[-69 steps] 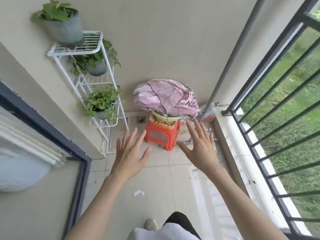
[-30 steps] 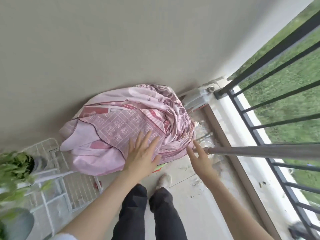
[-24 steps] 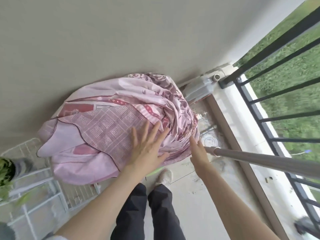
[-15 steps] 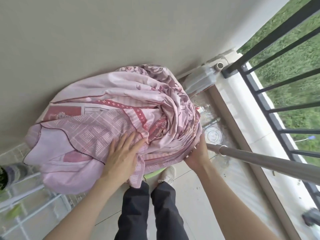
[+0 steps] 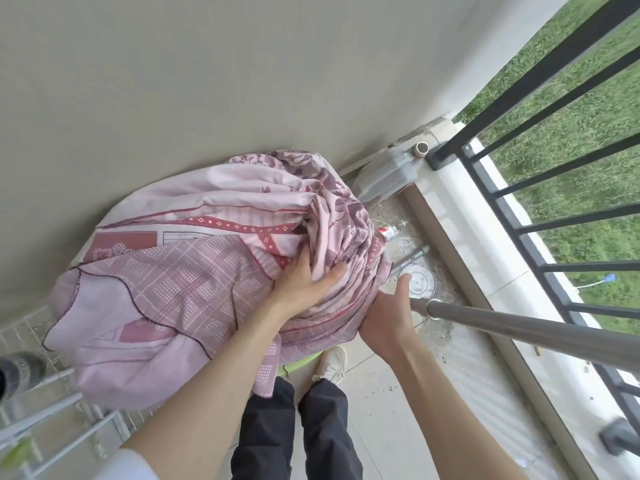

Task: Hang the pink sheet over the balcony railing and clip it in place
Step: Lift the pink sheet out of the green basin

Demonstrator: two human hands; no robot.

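The pink sheet (image 5: 194,271) sat bundled against the beige wall (image 5: 207,81). The left hand (image 5: 301,282) lay on top, fingers dug into its folds — the right hand (image 5: 389,323) cupped its lower edge, fingers tucked under the cloth, beside a metal pole (image 5: 519,327). Beyond stood the balcony railing (image 5: 540,233).

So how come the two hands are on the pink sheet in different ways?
The left hand lies on top of the pink sheet, fingers pushed into the folds. The right hand cups the bundle's lower right edge from the side, thumb pointing up. The left hand sits higher, the right lower, beside the metal pole. Both are bare and hold the same bundle.
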